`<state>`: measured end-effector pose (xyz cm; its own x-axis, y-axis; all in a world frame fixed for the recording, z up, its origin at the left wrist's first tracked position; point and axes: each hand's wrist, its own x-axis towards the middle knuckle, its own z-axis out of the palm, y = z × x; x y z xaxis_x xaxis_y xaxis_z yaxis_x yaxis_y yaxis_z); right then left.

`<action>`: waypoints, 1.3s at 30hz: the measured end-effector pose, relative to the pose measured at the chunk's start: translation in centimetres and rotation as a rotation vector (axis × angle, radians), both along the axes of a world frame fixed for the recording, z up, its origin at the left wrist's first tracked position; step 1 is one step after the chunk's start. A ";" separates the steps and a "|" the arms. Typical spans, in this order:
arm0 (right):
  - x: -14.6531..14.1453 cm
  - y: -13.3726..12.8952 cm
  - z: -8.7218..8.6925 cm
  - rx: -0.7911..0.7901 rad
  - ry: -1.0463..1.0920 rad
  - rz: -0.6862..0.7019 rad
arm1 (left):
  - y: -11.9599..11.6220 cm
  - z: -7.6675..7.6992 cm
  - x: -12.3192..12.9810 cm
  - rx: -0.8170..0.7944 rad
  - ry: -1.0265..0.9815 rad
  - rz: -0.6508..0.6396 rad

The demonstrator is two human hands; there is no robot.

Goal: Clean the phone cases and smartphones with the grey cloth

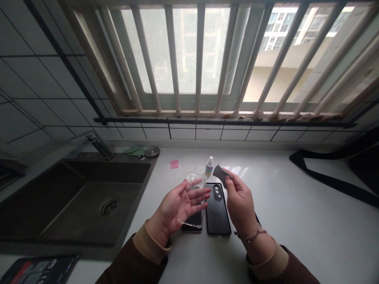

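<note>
The left hand (181, 205) is turned palm up with its fingers stretched out, holding a clear phone case (199, 176) at a tilt above the surface (284, 197); the case's camera cut-outs are at its far end. The right hand (240, 197) is closed at the fingertips, pinching a small grey cloth (220, 173) between thumb and fingers, just to the right of the case and apart from it. A beaded bracelet (255, 235) circles the right wrist (both sleeves are brown with tan cuffs).

Beneath the left hand lies a dark phone (189, 229), partly hidden by the hand and seen partly through the clear case. Just beside it, between the two hands, a black phone (217, 215) lies back up, its camera ring at the far end. A small white-capped bottle (209, 167) stands just beyond these, and a pink note (174, 164) lies flat to its left. Further left is a dark sink (120, 242) with a metal faucet (99, 144), a green cloth (135, 151) and a round metal piece (152, 151) behind it. At the right, a black strap (304, 161) loops over the surface.
</note>
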<state>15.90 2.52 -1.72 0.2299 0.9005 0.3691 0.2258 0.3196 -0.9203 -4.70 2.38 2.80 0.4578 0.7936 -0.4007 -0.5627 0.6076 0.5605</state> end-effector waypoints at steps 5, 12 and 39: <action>-0.9 -0.6 0.8 0.167 -0.318 0.309 | 0.0 -0.1 0.6 -0.021 -0.061 0.053; -1.7 -1.9 2.3 0.332 -0.445 0.690 | 1.1 0.0 -0.3 -0.096 -0.024 0.275; -1.9 -1.1 0.5 0.273 -0.546 0.374 | -1.2 -1.4 2.4 0.102 -0.122 -0.059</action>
<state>13.99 1.39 -1.27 -0.3583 0.7421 0.5665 0.4616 0.6682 -0.5834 -2.29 1.18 1.36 0.5446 0.7979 -0.2583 -0.5955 0.5848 0.5508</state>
